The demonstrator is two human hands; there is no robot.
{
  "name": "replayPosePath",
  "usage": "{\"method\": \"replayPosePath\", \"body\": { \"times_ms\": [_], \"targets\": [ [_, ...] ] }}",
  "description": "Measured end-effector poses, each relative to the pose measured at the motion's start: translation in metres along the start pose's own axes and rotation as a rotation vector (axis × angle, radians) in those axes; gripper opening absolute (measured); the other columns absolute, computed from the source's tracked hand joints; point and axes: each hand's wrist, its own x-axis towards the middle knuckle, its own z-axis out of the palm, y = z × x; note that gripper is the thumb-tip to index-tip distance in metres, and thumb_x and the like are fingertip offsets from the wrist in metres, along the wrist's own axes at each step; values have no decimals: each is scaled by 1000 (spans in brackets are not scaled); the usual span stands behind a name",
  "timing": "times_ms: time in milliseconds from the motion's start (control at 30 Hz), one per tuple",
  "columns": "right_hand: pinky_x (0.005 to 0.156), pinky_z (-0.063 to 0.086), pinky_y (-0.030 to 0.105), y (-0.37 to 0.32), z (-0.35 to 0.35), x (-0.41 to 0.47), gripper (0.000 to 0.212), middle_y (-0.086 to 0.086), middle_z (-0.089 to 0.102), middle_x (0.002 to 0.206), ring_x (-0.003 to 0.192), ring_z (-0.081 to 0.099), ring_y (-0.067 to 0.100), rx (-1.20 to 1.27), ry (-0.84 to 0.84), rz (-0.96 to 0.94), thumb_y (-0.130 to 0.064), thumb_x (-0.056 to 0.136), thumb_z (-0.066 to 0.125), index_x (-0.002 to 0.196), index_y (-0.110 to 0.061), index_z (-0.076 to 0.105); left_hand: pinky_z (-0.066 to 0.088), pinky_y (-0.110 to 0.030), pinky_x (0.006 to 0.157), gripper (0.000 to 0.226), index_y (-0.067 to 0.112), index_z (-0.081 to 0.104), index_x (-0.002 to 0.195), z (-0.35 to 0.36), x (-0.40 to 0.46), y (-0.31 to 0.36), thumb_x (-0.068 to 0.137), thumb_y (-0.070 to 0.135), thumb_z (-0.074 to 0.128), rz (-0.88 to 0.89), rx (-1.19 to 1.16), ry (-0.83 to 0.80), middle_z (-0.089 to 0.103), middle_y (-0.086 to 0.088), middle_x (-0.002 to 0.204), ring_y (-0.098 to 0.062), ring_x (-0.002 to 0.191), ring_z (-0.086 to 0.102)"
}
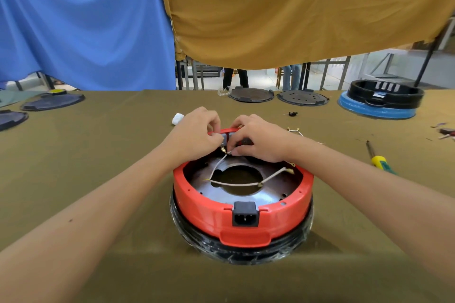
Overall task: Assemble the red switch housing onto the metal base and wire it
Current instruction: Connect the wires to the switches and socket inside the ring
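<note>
A round red housing ring [202,206] sits upside down on the table with a metal base plate [216,193] inside it and a black power socket [245,214] at its near side. White wires [236,184] cross the plate's centre hole. At the ring's far edge is the red switch housing [230,131] with a grey switch part. My left hand [197,133] grips that grey part. My right hand [258,139] pinches a white wire's brass terminal [224,150] right beside it. The hands hide most of the switch.
A yellow-handled screwdriver [378,158] lies at the right. Black round plates [251,94] lie at the far edge, and a black ring on a blue base [379,110] at the far right. A white wad [177,118], a spare wire [294,129] and a black clip [293,113] lie near the hands.
</note>
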Motion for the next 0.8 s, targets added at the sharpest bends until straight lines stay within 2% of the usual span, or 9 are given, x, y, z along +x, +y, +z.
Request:
{"method": "replayPosePath", "body": {
  "times_ms": [100, 200, 267, 367, 467, 600, 800],
  "targets": [
    [98, 41, 45, -1, 0, 0, 10, -3, 48, 125, 115, 39, 18, 13, 10, 4, -38, 93, 65, 99, -37, 72, 42, -29, 73, 15, 20, 62, 67, -5, -2, 3, 82, 20, 61, -29, 88, 7, 60, 2, 94, -16, 83, 59],
    [98, 42, 44, -1, 1, 1, 10, -3, 49, 124, 116, 40, 18, 5, 15, 3, -38, 92, 65, 98, -35, 72, 48, -26, 69, 11, 23, 70, 68, -10, -7, 5, 78, 26, 68, -60, 92, -102, 65, 4, 88, -16, 82, 62],
    [98, 42, 44, 0, 1, 1, 8, -3, 49, 124, 116, 40, 18, -1, 22, 2, -38, 92, 66, 97, -35, 72, 48, -24, 70, 9, 26, 70, 67, -8, -14, 6, 75, 28, 74, -52, 91, -125, 61, 9, 95, -12, 86, 61],
    [97, 42, 44, 1, 2, 1, 8, -2, 49, 124, 116, 42, 20, -6, 29, -2, -37, 91, 67, 95, -34, 72, 47, -29, 81, 14, 33, 67, 71, -4, -19, 6, 75, 34, 81, -36, 139, -151, 47, 9, 109, -9, 96, 55],
    [97, 42, 43, 0, 2, 2, 8, -2, 50, 124, 116, 42, 21, -1, 27, -2, -38, 91, 68, 95, -34, 73, 47, -30, 86, 8, 34, 72, 80, -4, -17, 5, 80, 29, 78, -32, 152, -155, 47, 6, 114, -11, 101, 55],
    [98, 42, 44, 2, 1, 1, 6, -3, 50, 125, 116, 42, 20, 14, 24, -1, -38, 90, 68, 94, -35, 72, 46, -28, 81, 6, 32, 76, 86, -2, -19, 5, 84, 27, 73, -39, 171, -156, 44, 9, 115, -11, 99, 55],
    [96, 44, 43, 2, 1, 2, 7, -3, 50, 124, 115, 43, 20, 16, 31, -6, -37, 89, 69, 94, -35, 73, 49, -32, 87, 10, 30, 79, 88, -2, -18, 3, 82, 25, 73, -32, 149, -147, 45, 9, 114, -6, 96, 52]
  ]
}}
